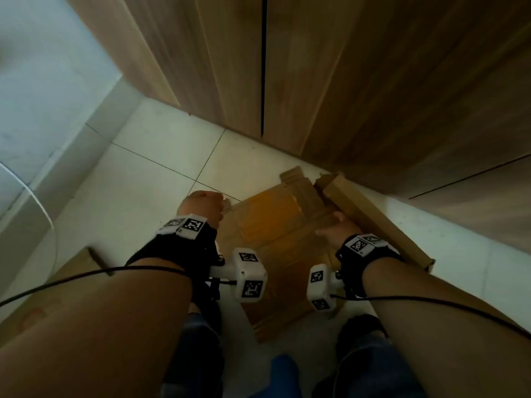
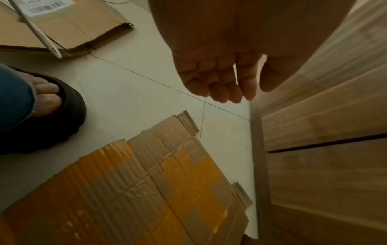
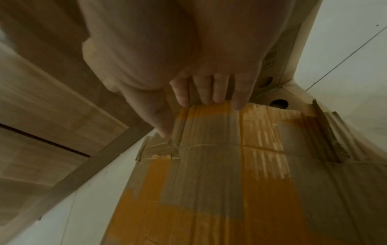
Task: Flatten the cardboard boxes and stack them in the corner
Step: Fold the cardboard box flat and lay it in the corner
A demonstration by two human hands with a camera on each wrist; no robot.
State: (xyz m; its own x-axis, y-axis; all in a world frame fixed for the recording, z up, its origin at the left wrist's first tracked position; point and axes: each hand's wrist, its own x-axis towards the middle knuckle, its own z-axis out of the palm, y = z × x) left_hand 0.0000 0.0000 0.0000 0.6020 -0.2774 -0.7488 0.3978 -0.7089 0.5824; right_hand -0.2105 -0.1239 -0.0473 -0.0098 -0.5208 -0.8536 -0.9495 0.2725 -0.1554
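Note:
A flattened cardboard box (image 1: 275, 239) patched with yellow tape lies tilted over the tiled floor in front of a wooden cabinet. My right hand (image 1: 334, 228) grips its right edge. In the right wrist view the fingers (image 3: 201, 94) curl over the top edge of the taped box (image 3: 220, 182) and the thumb presses its face. My left hand (image 1: 201, 206) hovers by the box's left corner. In the left wrist view this hand (image 2: 220, 82) has loosely curled fingers and holds nothing, above the taped box (image 2: 146, 190). A second, plain cardboard box (image 1: 370, 214) lies under and right of it.
The wooden cabinet (image 1: 344, 81) fills the back and right, and a pale wall (image 1: 43, 110) closes the left. Another flattened box (image 2: 62, 29) with a barcode label lies on the floor at the left (image 1: 74, 262). My sandalled foot (image 2: 62, 116) stands beside the taped box.

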